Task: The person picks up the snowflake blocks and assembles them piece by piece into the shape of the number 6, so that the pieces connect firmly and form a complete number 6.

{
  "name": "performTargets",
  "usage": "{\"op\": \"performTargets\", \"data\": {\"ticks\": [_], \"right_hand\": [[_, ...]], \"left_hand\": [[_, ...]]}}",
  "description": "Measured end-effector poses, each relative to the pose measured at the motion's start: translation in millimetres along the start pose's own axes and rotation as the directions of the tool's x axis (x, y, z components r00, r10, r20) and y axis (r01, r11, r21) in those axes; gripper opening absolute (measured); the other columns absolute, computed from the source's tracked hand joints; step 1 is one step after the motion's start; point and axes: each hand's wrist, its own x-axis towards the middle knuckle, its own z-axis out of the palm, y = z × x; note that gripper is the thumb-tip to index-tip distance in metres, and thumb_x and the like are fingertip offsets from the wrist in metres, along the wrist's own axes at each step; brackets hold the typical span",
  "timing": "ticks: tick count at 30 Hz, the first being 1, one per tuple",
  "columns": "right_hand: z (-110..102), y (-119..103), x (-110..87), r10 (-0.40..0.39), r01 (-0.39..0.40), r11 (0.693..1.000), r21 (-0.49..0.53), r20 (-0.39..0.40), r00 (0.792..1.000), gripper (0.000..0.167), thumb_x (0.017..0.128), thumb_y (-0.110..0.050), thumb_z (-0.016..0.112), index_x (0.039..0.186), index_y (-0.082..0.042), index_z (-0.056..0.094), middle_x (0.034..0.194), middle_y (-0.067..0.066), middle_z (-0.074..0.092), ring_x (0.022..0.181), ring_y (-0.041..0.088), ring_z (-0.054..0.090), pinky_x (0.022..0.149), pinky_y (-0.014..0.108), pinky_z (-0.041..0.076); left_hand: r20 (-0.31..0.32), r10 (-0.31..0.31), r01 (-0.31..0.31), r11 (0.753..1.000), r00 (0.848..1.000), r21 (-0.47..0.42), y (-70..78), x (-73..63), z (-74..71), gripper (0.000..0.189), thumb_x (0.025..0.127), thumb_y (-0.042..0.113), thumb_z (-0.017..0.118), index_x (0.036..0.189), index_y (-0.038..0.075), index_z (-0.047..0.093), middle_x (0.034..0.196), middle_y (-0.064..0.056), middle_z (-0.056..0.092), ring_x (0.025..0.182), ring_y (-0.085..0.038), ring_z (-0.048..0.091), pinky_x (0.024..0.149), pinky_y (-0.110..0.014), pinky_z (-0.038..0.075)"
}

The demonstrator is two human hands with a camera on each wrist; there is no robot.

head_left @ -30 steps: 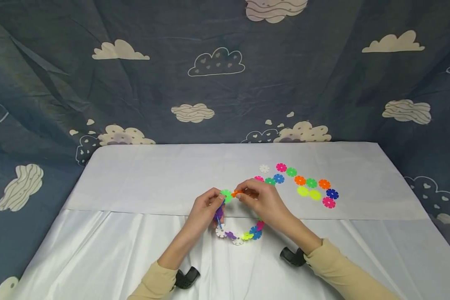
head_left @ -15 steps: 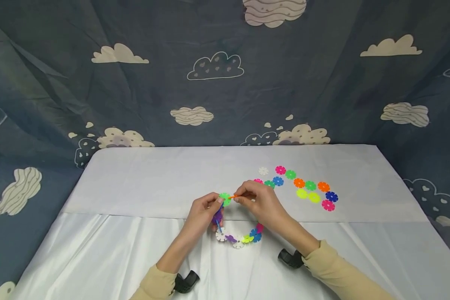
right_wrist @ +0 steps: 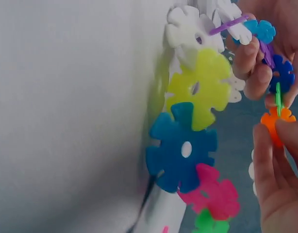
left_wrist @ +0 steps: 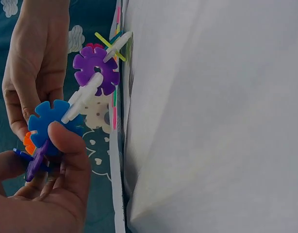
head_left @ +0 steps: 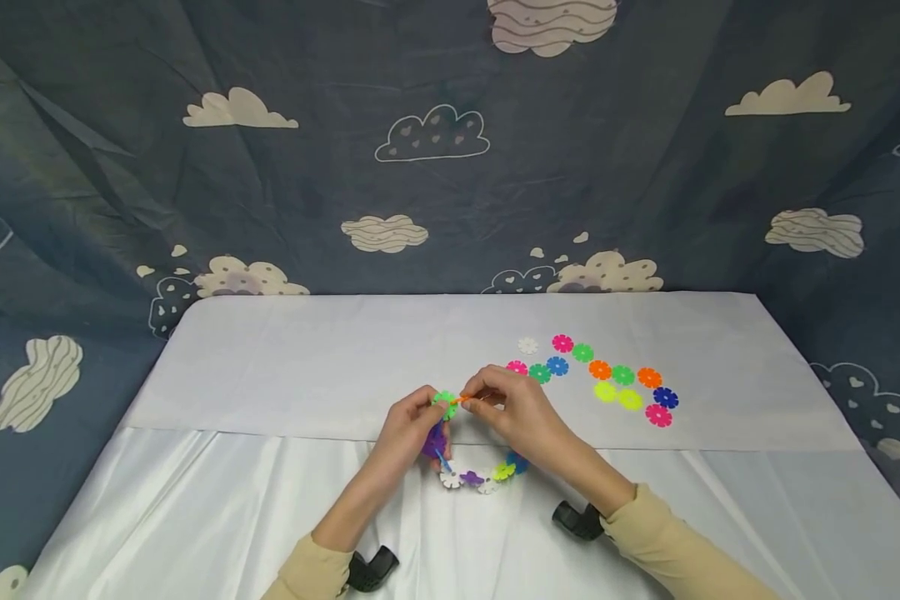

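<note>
A chain of flower-shaped interlocking discs hangs in a loop between both hands, with white discs, a yellow disc, a blue disc and a purple disc among its links. My left hand grips it by the end, thumb beside a green disc seen almost face-on from above. Between right thumb and fingertips my right hand pinches an orange disc, turned edge-on in the head view. The orange disc meets the green disc's rim, crosswise to it. Fingers partly hide both discs.
Loose discs lie flat on the white-covered table behind and right of the hands, among them a white disc, a pink disc and a yellow disc. A dark cloud-patterned cloth hangs behind the table.
My right hand has moved slightly left, bringing the orange disc against the green one. The green disc has shifted a little left, and the hanging chain has swung slightly right.
</note>
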Motion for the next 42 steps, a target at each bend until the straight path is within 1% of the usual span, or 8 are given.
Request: {"op": "performTargets", "data": {"ticks": [5,8,13,18,23,28,32,42], "right_hand": [[-14,1,2.6,0.046,-0.049,0.998,0.024,0.128,0.991,0.022,0.089,-0.005,0.073,0.109,-0.013,0.068,0.106,-0.005,0.066,0.092,0.01,0.066,0.077,0.028,0.056],[-25,8,4.1,0.11,-0.113,0.993,0.014,0.163,0.981,0.024,0.092,-0.008,0.07,0.115,-0.012,0.067,0.112,0.001,0.066,0.093,0.012,0.065,0.077,0.03,0.056],[-44,29,7.2,0.188,-0.177,0.978,-0.106,0.095,0.978,0.022,0.093,-0.007,0.065,0.115,-0.01,0.068,0.111,0.004,0.068,0.094,0.017,0.063,0.08,0.033,0.055],[-59,53,7.9,0.257,-0.243,0.941,-0.237,0.032,0.966,0.023,0.094,-0.005,0.064,0.116,-0.009,0.068,0.111,0.004,0.067,0.094,0.022,0.06,0.078,0.034,0.055],[-69,71,8.1,0.243,-0.213,0.917,-0.336,0.049,0.969,0.029,0.091,0.0,0.065,0.119,-0.006,0.068,0.111,0.009,0.065,0.09,0.023,0.057,0.081,0.039,0.053],[-72,78,9.6,0.259,-0.207,0.907,-0.368,0.096,0.961,0.032,0.09,-0.003,0.069,0.122,-0.004,0.067,0.107,0.01,0.061,0.086,0.022,0.052,0.077,0.035,0.051],[-72,78,12.5,0.28,-0.224,0.905,-0.361,0.109,0.954,0.027,0.089,-0.003,0.07,0.116,-0.006,0.068,0.101,0.008,0.059,0.084,0.022,0.05,0.075,0.033,0.049],[-70,71,6.4,0.322,-0.269,0.882,-0.388,0.077,0.944,0.021,0.091,-0.006,0.069,0.109,-0.014,0.062,0.094,0.003,0.063,0.086,0.023,0.056,0.078,0.039,0.052]], "left_hand": [[-0.007,-0.007,0.007,1.0,1.0,0.008,0.8,-0.2,-0.3,0.029,0.101,0.024,0.056,0.093,-0.004,0.052,0.075,-0.016,0.06,0.052,-0.017,0.056,0.044,-0.026,0.047],[-0.021,0.0,0.0,1.0,1.0,0.002,0.7,-0.2,-1.9,0.028,0.101,0.022,0.056,0.095,-0.005,0.053,0.074,-0.016,0.059,0.052,-0.017,0.055,0.044,-0.026,0.046],[-0.014,0.007,-0.008,1.0,1.0,-0.018,1.0,0.2,-4.3,0.024,0.101,0.019,0.055,0.096,-0.004,0.053,0.075,-0.017,0.058,0.053,-0.018,0.054,0.044,-0.026,0.047],[-0.023,-0.002,0.002,1.0,1.0,-0.01,1.4,-0.5,-4.6,0.024,0.1,0.019,0.057,0.099,-0.004,0.054,0.076,-0.015,0.058,0.055,-0.016,0.054,0.044,-0.026,0.046],[-0.036,-0.002,0.001,1.0,0.999,-0.002,1.1,-1.3,-4.6,0.022,0.1,0.018,0.058,0.099,-0.003,0.055,0.076,-0.015,0.059,0.054,-0.015,0.053,0.044,-0.026,0.046],[-0.04,-0.006,0.005,1.0,0.999,-0.011,1.8,-0.7,-4.1,0.02,0.099,0.018,0.059,0.099,-0.001,0.057,0.078,-0.015,0.06,0.056,-0.016,0.055,0.045,-0.025,0.047],[-0.044,-0.003,0.003,1.0,0.999,-0.01,2.6,-0.4,-5.1,0.021,0.099,0.02,0.06,0.099,-0.001,0.058,0.08,-0.016,0.06,0.057,-0.016,0.057,0.045,-0.025,0.048],[-0.036,0.004,-0.004,1.0,0.999,0.008,2.2,-0.6,-4.5,0.02,0.099,0.018,0.06,0.101,-0.001,0.058,0.088,-0.021,0.063,0.058,-0.015,0.058,0.047,-0.024,0.049]]}}
